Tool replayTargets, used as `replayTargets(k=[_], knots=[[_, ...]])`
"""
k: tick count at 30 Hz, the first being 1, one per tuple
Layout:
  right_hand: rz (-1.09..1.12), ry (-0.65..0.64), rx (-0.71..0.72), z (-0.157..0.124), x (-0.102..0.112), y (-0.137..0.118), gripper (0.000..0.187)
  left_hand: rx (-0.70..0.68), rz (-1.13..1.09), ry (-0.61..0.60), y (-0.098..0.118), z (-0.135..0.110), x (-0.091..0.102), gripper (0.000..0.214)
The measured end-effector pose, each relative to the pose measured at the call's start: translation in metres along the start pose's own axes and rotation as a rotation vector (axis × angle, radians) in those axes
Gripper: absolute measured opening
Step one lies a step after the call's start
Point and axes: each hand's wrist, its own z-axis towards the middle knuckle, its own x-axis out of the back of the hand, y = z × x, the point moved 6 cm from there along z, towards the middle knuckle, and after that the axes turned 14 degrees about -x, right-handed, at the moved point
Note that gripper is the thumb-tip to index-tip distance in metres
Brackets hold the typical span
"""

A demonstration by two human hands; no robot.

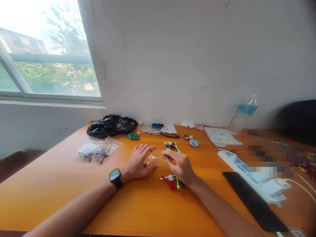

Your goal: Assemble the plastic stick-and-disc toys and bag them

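Observation:
My left hand (138,162), with a black watch (115,177) on its wrist, lies on the orange table (74,194) and pinches one end of a small clear plastic bag (156,159). My right hand (179,165) pinches the bag's other end, its fingers closed. Something small and dark sits inside the bag. Small coloured plastic parts (172,183), red, white and green, lie just under my right hand. More small coloured pieces (171,145) lie just beyond the bag.
A heap of filled clear bags (97,150) lies at the left, a black plastic bag (111,125) behind it. A water bottle (242,115), papers (222,136), a white power strip (251,174) and a black flat object (254,200) are at the right.

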Motion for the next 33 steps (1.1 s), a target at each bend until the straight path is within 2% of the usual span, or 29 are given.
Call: replayTargets(k=[3, 8, 13, 18, 22, 24, 29, 33], knots=[[-0.069, 0.054, -0.028, 0.001, 0.002, 0.002, 0.018, -0.007, 0.027, 0.0, 0.001, 0.001, 0.001, 0.054], [-0.037, 0.119, -0.057, 0.003, 0.006, -0.004, 0.014, -0.015, 0.025, 0.005, 0.002, 0.001, 0.001, 0.053], [-0.166, 0.033, -0.013, 0.0, 0.0, -0.013, 0.016, -0.021, 0.017, 0.0, 0.004, 0.0, -0.001, 0.049], [-0.319, -0.126, 0.143, -0.001, -0.002, -0.02, 0.016, 0.01, 0.033, -0.003, 0.001, 0.001, -0.001, 0.048], [-0.325, -0.125, 0.168, 0.002, 0.002, -0.018, 0.016, 0.026, 0.035, -0.021, -0.004, 0.0, -0.001, 0.049], [-0.293, -0.099, 0.131, 0.005, 0.006, -0.015, 0.017, 0.03, 0.034, -0.035, -0.006, -0.001, -0.002, 0.05], [-0.127, -0.108, -0.03, 0.007, 0.01, -0.008, 0.034, 0.042, 0.013, -0.065, -0.009, -0.003, -0.001, 0.058], [0.124, -0.162, -0.299, 0.006, 0.0, 0.015, 0.027, 0.053, -0.015, -0.097, -0.008, -0.002, 0.0, 0.062]])
